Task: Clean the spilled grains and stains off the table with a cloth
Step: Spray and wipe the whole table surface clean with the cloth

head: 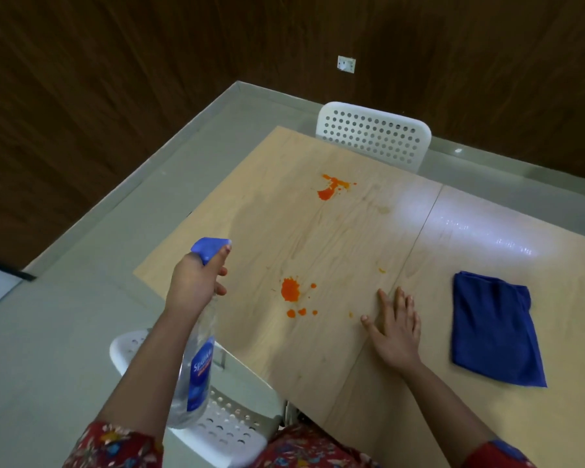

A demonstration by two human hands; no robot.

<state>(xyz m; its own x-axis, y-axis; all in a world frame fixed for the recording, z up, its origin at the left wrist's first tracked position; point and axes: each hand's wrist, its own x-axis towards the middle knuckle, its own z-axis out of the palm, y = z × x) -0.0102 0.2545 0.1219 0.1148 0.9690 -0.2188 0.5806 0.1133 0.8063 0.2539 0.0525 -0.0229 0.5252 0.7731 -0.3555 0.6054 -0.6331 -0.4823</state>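
Spraying stage, we judge: our left hand [196, 282] grips the spray bottle [196, 366], our right hand [395, 329] lies flat, empty. Next we need the cloth [493, 329], right.

A light wooden table [267, 214] is made of two panels that meet at a thin seam. On the left panel sit two orange stains. The far stain [331, 189] is a streaky splash near the far edge. The near stain [290, 289] is a rounder blot with small drops [301, 312] scattered just beside it. A few tiny yellowish specks [381, 270] lie near the seam, too small to make out. The blue cloth [493, 329] lies folded flat on the right panel, well apart from both stains.
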